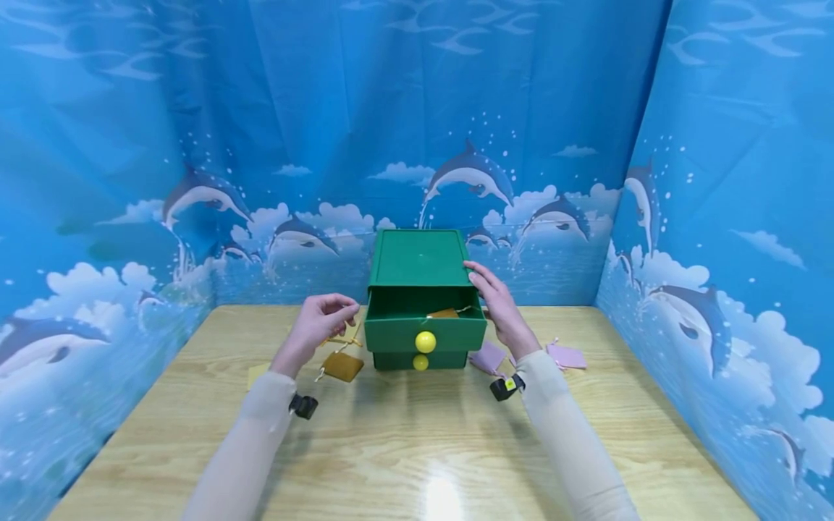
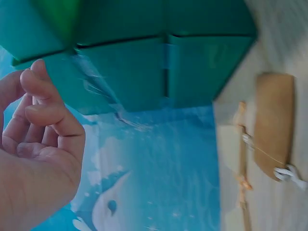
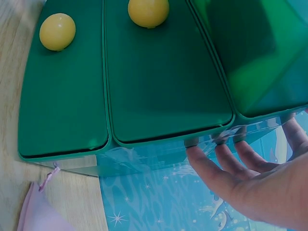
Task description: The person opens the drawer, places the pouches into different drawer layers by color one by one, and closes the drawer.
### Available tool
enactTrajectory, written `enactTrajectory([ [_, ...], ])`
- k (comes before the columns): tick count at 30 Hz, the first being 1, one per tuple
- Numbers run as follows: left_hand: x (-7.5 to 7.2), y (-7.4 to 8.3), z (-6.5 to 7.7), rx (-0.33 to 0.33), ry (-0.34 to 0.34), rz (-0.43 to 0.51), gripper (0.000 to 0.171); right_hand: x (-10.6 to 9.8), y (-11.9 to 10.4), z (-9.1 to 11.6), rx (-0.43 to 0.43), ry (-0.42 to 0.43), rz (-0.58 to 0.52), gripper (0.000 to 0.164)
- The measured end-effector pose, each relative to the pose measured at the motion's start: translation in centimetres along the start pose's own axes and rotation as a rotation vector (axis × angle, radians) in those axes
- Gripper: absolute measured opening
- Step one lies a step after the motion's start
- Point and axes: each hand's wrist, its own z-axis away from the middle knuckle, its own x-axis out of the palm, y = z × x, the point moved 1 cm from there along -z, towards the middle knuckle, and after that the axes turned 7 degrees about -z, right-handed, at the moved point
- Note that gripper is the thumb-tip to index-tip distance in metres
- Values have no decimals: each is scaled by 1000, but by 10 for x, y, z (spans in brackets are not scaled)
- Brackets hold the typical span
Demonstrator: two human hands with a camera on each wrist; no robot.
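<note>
A green drawer cabinet (image 1: 421, 258) with yellow knobs (image 1: 426, 341) stands at the middle of the table. One of its drawers is pulled out, and a brown drawstring pouch (image 1: 445, 313) lies inside it. My left hand (image 1: 321, 318) hovers just left of this drawer, fingers loosely bent and thumb close to the index finger. The left wrist view shows nothing between those fingers. On the cabinet's right side rest the fingertips of my right hand (image 1: 496, 298), its fingers extended. Another brown pouch (image 1: 343, 367) with a white cord lies on the table below my left hand.
Two purple pouches, a nearer one (image 1: 487, 357) and a farther one (image 1: 567, 355), lie right of the cabinet around my right forearm. A pale yellow pouch (image 1: 256, 373) is partly hidden by my left arm. Blue dolphin-print curtains (image 1: 313, 145) enclose the wooden table (image 1: 391, 441).
</note>
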Motion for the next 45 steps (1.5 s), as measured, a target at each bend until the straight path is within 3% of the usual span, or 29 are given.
enactTrajectory([
  [11,-6,-37,-1,-62,-31,-94,29,0,0,1,-3,-4,3,51],
  [16,-11,-47,5,-90,-87,-152,29,0,0,1,-1,-5,-1,51],
  [20,-13,-64,3,-131,-134,-217,30,0,0,0,-4,-9,-3,50],
  [23,-14,-72,2,-125,-165,-247,27,0,1,0,-4,-10,-3,51],
  [30,-14,-80,1,-102,-261,-285,31,0,0,1,-4,-3,-4,51],
  [39,-15,-87,-3,-152,-287,-374,40,0,-1,1,10,-2,-14,50],
  [45,-16,-95,-7,-131,-304,-386,42,1,-1,1,13,3,-11,48],
])
